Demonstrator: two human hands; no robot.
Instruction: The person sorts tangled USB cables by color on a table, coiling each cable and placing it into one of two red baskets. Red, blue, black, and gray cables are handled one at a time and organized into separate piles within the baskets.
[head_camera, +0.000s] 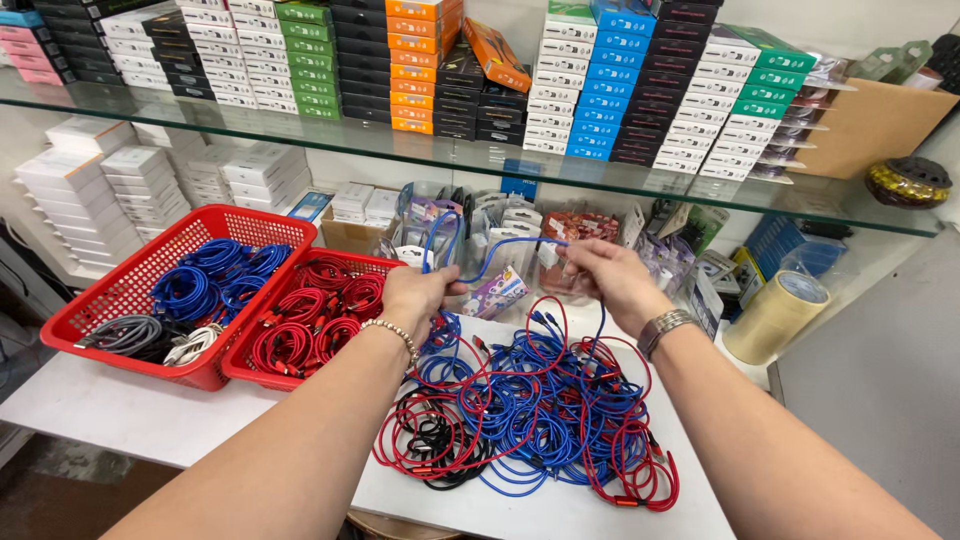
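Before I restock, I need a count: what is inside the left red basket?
The left red basket holds coiled blue cables, a grey coil and a white coil. Whatever lies beneath those coils is covered.

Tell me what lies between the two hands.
In the head view, a blue cable stretches between the left hand and the right hand, both gripping it. Behind that span sit small packaged accessories under the glass shelf.

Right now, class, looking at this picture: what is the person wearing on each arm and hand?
Both arms are bare, with no sleeves in view. The left hand has a beaded bracelet of small pale round beads at the wrist. The right hand has a silver metal watch band at the wrist. No gloves; rings cannot be made out.
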